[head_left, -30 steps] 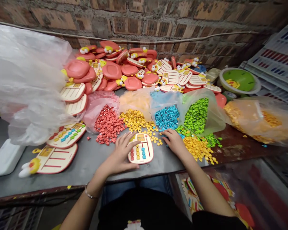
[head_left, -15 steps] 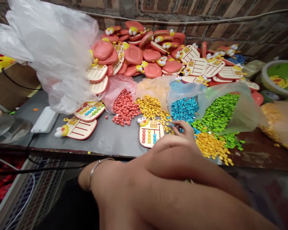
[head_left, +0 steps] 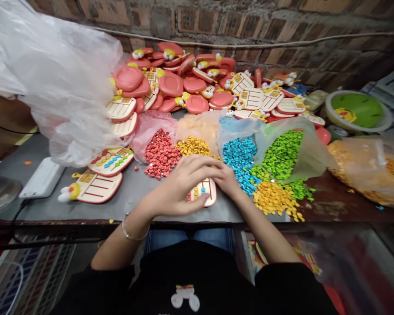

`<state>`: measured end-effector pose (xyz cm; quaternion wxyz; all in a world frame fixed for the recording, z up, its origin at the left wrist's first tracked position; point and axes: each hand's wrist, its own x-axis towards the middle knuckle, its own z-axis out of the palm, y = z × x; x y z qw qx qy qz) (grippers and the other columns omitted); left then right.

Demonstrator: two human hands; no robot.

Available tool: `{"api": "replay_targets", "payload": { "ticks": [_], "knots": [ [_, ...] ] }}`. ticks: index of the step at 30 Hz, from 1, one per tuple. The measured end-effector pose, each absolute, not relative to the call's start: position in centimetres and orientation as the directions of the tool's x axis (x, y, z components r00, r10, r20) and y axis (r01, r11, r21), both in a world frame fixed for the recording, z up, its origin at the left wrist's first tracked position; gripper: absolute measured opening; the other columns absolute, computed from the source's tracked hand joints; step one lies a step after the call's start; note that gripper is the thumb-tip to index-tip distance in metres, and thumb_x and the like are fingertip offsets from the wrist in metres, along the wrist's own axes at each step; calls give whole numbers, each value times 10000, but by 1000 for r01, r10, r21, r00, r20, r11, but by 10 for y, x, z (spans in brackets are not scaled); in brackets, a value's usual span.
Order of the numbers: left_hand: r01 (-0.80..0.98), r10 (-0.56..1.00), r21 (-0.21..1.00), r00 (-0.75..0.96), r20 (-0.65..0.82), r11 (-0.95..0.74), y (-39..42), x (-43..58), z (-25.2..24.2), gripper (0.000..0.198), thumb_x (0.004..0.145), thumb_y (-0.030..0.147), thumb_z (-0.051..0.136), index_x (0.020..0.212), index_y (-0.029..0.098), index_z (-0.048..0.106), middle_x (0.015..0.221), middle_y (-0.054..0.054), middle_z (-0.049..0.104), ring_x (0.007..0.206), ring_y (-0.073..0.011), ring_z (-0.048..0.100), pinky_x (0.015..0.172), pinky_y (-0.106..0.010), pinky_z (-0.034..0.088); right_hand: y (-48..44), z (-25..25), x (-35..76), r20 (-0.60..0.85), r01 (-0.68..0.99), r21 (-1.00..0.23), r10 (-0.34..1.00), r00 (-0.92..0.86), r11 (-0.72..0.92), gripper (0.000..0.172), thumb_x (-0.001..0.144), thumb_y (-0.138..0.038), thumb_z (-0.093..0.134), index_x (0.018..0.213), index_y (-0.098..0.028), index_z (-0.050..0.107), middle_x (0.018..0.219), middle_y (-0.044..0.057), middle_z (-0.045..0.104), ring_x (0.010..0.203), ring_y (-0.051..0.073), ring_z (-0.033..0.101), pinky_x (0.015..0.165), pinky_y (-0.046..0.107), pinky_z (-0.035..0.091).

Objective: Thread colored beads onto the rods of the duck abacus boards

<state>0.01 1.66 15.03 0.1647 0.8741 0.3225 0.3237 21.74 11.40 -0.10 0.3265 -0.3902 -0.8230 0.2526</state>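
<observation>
A cream toy board (head_left: 210,197) with a red edge lies on the table in front of me, with red, yellow and blue pieces in its rows. My left hand (head_left: 180,183) arches over it, fingers stretched out and thumb apart, covering much of it. From the right, my right hand (head_left: 227,178) reaches in at the board's upper right corner. Its fingertips are hidden behind my left fingers, so I cannot see what they hold. Behind lie heaps of red pieces (head_left: 162,153), yellow pieces (head_left: 197,146), blue pieces (head_left: 239,153) and green pieces (head_left: 284,153) in open bags.
A pile of red-backed boards (head_left: 197,85) stands against the brick wall. Two boards (head_left: 98,186) and a white power bank (head_left: 42,177) lie at left, beside a large plastic bag (head_left: 75,87). Loose yellow pieces (head_left: 276,199) and a green bowl (head_left: 357,111) are at right.
My left hand has moved from close before the camera down over the board. My right hand has come from the blue pieces to the board. The view has shifted.
</observation>
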Motion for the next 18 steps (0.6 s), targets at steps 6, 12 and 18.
{"api": "replay_targets", "payload": {
  "ticks": [6,12,18],
  "knots": [
    [723,792,395,610,21,-567,59,-5,53,946,663,667,693,1410,165,402,1515,-166,345,1404,-370,274,1124,-533,254,107,-7,218,410,526,-477,707,-576,704,168,917,-167,516,891,-204,678,948,95,680,925,237,595,845,404,505],
    [766,807,312,591,2,-562,52,-4,19,1081,568,751,696,1412,141,406,1540,-156,326,1424,-360,253,1164,-509,133,88,-4,225,394,472,-540,705,-590,697,190,934,-174,499,874,-204,678,899,83,669,867,219,595,784,369,515],
    [762,803,308,596,12,-570,54,-6,15,1088,569,748,695,1429,156,386,1561,-127,295,1439,-334,222,1174,-475,70,81,-8,206,393,443,-609,736,-551,658,196,937,-179,500,847,-209,672,864,72,677,871,212,607,805,370,509]
  ]
}}
